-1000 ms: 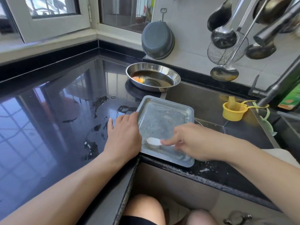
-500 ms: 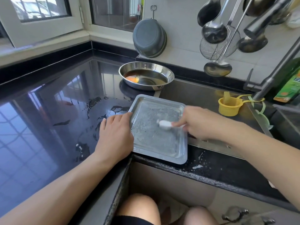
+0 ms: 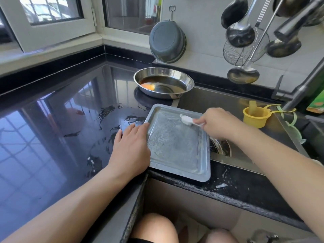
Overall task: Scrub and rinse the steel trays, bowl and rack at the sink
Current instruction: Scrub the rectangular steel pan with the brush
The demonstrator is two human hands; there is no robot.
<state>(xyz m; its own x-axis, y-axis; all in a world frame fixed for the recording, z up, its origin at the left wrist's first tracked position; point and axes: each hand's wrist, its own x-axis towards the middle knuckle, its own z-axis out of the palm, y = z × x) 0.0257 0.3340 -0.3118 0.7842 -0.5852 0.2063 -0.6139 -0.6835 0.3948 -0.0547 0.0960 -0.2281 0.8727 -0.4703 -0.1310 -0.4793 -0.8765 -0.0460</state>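
The steel tray (image 3: 177,142) I'm working on lies flat at the corner where the black worktop (image 3: 52,137) meets the sink (image 3: 245,109), its right edge hanging out over the basin and drain, its floor streaked with suds. My left hand (image 3: 130,149) lies flat with fingers straight, pressing down beside and against the tray's left rim. My right hand (image 3: 214,122) is curled round the handle of a small white brush (image 3: 186,119), whose head touches the tray's far right corner. As I judge it, the risk is the overhang: a hard stroke toward the sink side could tip or slide the soapy tray into the basin, since the wet worktop gives little grip and only my flat palm pins it. I count one tray in view, one steel bowl (image 3: 164,83) behind it with brown liquid and something orange in it, and no rack that I can see. Further out there is one yellow cup (image 3: 256,116) in the sink, one grey basin (image 3: 167,42) hanging on the wall, and several ladles (image 3: 240,34) plus a wire skimmer.
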